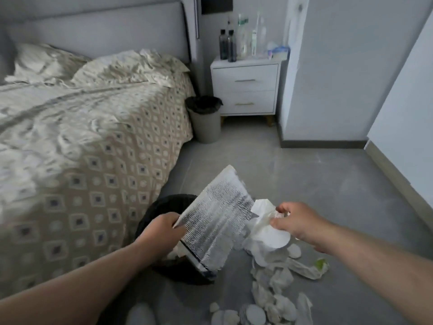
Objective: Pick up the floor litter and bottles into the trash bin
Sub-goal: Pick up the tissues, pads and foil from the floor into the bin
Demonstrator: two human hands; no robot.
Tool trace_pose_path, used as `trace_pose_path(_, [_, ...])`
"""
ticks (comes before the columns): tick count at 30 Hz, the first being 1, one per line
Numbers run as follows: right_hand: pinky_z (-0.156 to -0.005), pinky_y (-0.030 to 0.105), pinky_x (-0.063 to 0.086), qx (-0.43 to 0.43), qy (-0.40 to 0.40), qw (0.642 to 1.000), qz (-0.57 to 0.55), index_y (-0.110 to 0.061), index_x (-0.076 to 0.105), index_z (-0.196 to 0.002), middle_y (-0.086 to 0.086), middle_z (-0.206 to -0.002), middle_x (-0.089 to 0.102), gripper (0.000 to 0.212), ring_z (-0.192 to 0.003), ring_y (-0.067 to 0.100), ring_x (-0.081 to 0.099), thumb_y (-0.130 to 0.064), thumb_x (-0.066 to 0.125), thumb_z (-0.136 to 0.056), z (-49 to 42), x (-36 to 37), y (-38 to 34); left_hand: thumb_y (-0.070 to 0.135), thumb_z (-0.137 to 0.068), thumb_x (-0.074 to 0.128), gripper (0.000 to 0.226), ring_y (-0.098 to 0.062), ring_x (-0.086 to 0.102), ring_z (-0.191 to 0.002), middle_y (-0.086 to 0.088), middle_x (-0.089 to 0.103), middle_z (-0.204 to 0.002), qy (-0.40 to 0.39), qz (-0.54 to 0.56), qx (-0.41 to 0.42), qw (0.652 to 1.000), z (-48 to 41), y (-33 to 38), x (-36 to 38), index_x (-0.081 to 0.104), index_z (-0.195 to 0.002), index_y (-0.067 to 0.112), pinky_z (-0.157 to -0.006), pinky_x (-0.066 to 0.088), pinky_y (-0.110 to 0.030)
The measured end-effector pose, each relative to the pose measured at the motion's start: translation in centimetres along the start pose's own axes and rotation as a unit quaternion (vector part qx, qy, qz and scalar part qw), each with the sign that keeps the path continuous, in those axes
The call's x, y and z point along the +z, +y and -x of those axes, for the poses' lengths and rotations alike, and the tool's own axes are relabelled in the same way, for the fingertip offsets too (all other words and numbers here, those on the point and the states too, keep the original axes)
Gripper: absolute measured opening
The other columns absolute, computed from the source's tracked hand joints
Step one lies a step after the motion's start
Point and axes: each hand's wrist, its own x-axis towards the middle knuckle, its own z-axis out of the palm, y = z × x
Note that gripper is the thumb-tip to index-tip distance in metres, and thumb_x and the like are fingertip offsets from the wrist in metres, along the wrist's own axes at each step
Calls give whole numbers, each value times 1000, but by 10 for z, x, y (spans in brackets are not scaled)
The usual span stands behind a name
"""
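Note:
My left hand (pixel 161 228) grips the left edge of a silver foil-lined bag (pixel 218 221), which hangs tilted over a black trash bin (pixel 164 205) beside the bed. My right hand (pixel 297 221) pinches a wad of white paper litter (pixel 267 228) just right of the bag. Several crumpled white papers and round pads (pixel 269 299) lie on the grey floor below my right hand. A crumpled wrapper with a green bit (pixel 316 268) lies at the pile's right edge. Most of the black bin is hidden behind the bag and my left hand.
A bed with a patterned cover (pixel 82 141) fills the left side. A second, grey bin with a black liner (pixel 206 120) stands by a white nightstand (pixel 246 87) that carries several bottles (pixel 236 41). Walls close off the right (pixel 398 102).

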Motion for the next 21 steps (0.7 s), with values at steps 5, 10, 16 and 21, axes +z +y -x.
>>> trace_pose_path(5, [-62,24,46,-2,-8,999,-47,-16,63,-90,0,-87,68,9,-75,12,62,-13,68,-82,-25,15,-13,23,-70,68,25,-14,38,-50,7,43,-46,150,103,-39,983,1,-27,-63,56,-65,1,-51,31,-29])
trace_pose_path(10, [-71,36,54,23,-13,992,-126,-11,66,-91,6,-88,72,11,-81,22,68,-8,68,-81,-49,35,-18,15,-86,61,10,-19,44,-54,-7,57,-64,233,100,-46,966,-18,-60,-98,58,-76,13,-53,35,-28])
trace_pose_path(16, [-62,30,48,44,-36,983,-174,-7,66,-94,13,-88,73,12,-77,26,67,-4,68,-82,-66,60,-18,19,-90,54,11,-18,49,-56,-5,60,-76,210,31,-57,976,-73,-97,-84,53,-81,12,-50,36,-28])
trace_pose_path(21, [-66,34,51,46,-45,982,-178,-4,66,-92,15,-85,73,9,-75,28,67,-1,65,-84,-69,69,-16,15,-94,50,13,-17,50,-65,-1,60,-78,185,-61,-10,981,-101,-123,-39,61,-99,10,-52,35,-27])
